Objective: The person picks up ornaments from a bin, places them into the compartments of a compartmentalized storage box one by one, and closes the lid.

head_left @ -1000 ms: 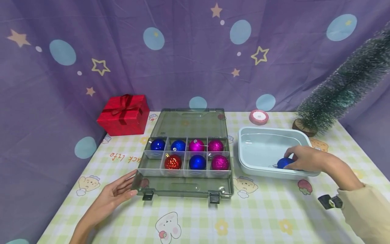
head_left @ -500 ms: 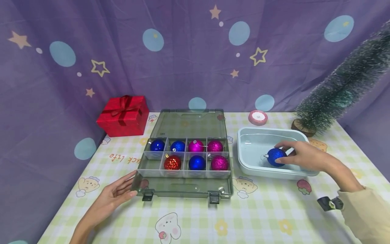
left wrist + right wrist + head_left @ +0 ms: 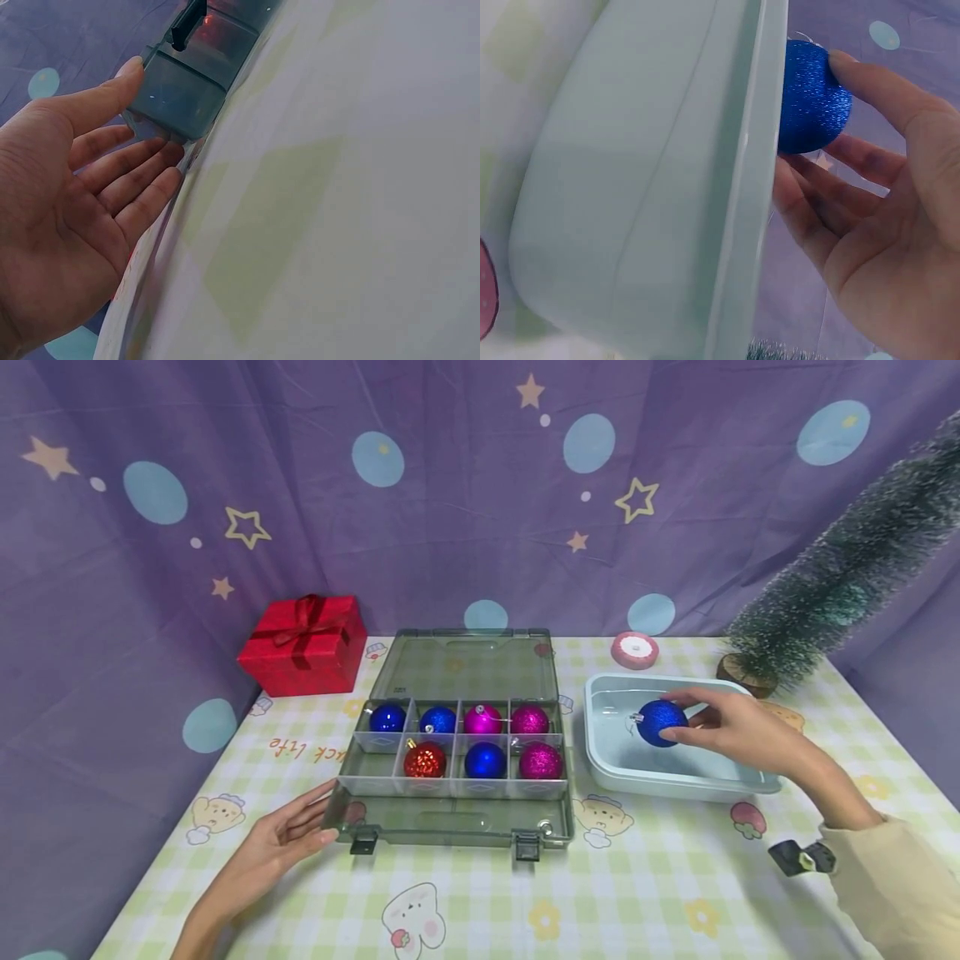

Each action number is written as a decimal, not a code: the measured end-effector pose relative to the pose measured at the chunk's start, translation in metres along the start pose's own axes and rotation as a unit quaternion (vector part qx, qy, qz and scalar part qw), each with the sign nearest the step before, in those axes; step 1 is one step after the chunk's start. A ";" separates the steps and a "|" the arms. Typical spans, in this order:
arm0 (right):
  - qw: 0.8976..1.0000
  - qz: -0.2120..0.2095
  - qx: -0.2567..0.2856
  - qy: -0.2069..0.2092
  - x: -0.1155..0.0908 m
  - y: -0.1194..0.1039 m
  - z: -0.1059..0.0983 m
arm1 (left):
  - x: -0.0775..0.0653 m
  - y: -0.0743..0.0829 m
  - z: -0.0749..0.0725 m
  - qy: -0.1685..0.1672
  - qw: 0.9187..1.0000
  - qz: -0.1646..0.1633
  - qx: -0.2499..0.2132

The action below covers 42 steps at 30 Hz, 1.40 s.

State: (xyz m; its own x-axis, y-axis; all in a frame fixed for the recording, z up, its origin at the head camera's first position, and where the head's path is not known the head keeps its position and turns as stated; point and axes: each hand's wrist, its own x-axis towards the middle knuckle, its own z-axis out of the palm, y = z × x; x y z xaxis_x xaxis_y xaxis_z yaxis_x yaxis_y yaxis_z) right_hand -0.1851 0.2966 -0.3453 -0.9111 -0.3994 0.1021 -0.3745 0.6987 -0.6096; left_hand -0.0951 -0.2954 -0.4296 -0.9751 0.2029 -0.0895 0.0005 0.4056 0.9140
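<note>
Over the pale blue basin, my right hand pinches a glittery blue Christmas ball between thumb and fingers. The right wrist view shows this blue ball just past the basin's rim, its lower part hidden. My left hand touches the front left corner of a grey see-through divided box, its fingers loosely extended, as the left wrist view of the hand confirms. In the box, whose lid is raised, lie a red ball, blue balls and pink balls; the front left compartment holds none.
A red gift box stands at the back left. Behind the basin lies a ribbon roll. A small artificial pine tree on a wooden base rises at the back right. A purple curtain hangs behind the checked tablecloth.
My right hand has lifted the glittery blue ball from the basin's floor and moved it up and to the left. My left hand has stayed at the box's corner.
</note>
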 end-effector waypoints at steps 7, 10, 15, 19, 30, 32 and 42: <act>1.000 -0.004 0.013 0.021 0.009 -0.012 0.006 | 0.001 -0.001 0.000 0.002 1.000 0.004 0.000; 1.000 -0.005 0.017 0.023 0.013 -0.017 0.009 | 0.001 -0.001 0.000 0.001 1.000 0.008 0.000; 0.999 -0.011 0.041 0.018 0.022 -0.025 0.017 | 0.001 -0.001 0.000 0.000 1.000 0.013 0.001; 0.997 -0.018 0.075 0.006 0.029 -0.032 0.024 | 0.001 -0.002 0.000 0.000 1.000 0.015 0.001; 0.993 -0.057 0.103 -0.018 0.055 -0.045 0.046 | 0.002 -0.002 0.001 -0.003 1.000 0.018 -0.003; 0.992 -0.062 0.104 -0.021 0.059 -0.048 0.050 | 0.001 -0.002 0.001 -0.002 1.000 0.016 -0.005; 0.990 -0.074 0.115 -0.033 0.079 -0.063 0.069 | 0.000 -0.002 0.000 -0.001 1.000 0.016 -0.003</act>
State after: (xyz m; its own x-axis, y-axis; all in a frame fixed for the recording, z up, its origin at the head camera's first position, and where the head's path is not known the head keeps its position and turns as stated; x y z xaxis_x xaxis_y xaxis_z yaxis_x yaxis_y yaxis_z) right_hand -0.2212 0.1803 -0.3528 -0.8331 -0.5302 0.1574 -0.4474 0.4789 -0.7553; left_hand -0.0954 -0.2961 -0.4316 -0.9743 0.2171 -0.0609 0.0304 0.3941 0.9186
